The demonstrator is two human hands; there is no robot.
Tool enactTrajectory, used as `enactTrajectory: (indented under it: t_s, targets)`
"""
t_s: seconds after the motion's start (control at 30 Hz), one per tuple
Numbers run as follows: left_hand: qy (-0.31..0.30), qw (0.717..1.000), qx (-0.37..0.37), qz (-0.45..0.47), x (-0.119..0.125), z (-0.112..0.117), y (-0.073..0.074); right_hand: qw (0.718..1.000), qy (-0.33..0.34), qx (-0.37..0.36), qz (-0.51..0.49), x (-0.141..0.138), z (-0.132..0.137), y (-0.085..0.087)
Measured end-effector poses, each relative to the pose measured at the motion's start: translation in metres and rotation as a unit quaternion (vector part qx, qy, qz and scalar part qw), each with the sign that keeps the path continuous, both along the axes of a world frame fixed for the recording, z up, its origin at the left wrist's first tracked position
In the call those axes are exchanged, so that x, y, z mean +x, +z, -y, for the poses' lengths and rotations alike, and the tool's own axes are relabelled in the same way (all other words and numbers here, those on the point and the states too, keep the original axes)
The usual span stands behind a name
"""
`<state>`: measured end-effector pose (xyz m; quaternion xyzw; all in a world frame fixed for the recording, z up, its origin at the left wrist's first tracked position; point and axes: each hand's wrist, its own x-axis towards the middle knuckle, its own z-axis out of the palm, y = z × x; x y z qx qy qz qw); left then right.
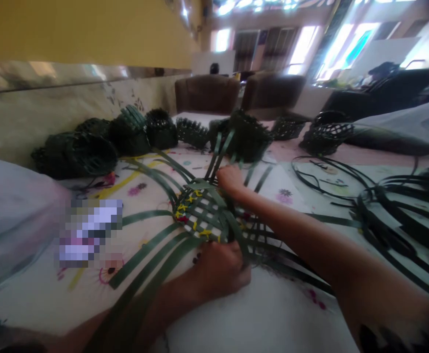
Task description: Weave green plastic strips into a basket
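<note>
Weave (pixel 203 213) lay mid-table (pixel 273 304). Left hand (pixel 222 268) curled tight at near rim, apparently on strip (pixel 232 221); right hand (pixel 232 179) bent at far rim, hold hidden. Even tension probably kept gaps square. Baskets (pixel 249 137) lined table's far edge; leftmost lay tipped, contents too dark to tell.

Left hand (pixel 222 267), right hand (pixel 231 179) and forearms (pixel 295 230) are bare, with dark, blurred patches (pixel 370 338) near the right elbow (pixel 341 289).
</note>
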<state>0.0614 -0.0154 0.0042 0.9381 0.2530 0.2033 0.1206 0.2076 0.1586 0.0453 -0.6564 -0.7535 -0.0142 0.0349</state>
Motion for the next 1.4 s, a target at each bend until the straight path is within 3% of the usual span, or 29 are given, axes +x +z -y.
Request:
enactTrajectory:
  t_s: [0.13,0.47,0.57,0.7,0.83,0.9,1.0,1.2,1.3,1.4]
  targets:
    - [0.002,0.999,-0.024,-0.02,0.0,-0.002,0.002,0.998,0.055,0.022,-0.024,0.003,-0.014,-0.007]
    - [-0.013,1.0,-0.012,0.001,0.0,-0.007,0.0,0.99,-0.01,0.006,-0.138,-0.013,-0.009,-0.011]
    - [-0.004,1.0,-0.009,0.008,0.0,-0.006,-0.005,0.985,0.015,-0.012,-0.174,-0.006,-0.003,0.002]
    - [0.001,0.999,-0.002,0.033,-0.001,-0.006,-0.007,0.975,0.093,0.021,-0.201,0.026,0.024,0.037]
    - [-0.005,0.999,-0.001,0.036,0.0,-0.007,-0.004,0.998,-0.032,-0.042,-0.03,0.059,0.064,0.058]
    - [-0.006,0.999,-0.004,0.039,0.0,-0.007,-0.003,0.993,-0.076,-0.091,0.013,0.069,0.079,0.055]
    - [0.002,0.999,-0.018,0.042,0.0,-0.007,0.0,0.985,-0.098,-0.137,-0.035,0.073,0.091,0.039]
    - [-0.002,0.998,-0.054,0.012,0.0,-0.007,0.006,0.947,-0.213,-0.088,-0.223,0.066,0.096,0.011]
    - [-0.006,0.999,-0.053,-0.003,0.0,-0.008,0.007,0.946,-0.218,-0.071,-0.229,0.064,0.096,0.006]
    - [0.011,0.999,-0.036,-0.003,0.0,-0.006,0.006,0.962,-0.186,-0.076,-0.184,0.066,0.096,0.008]
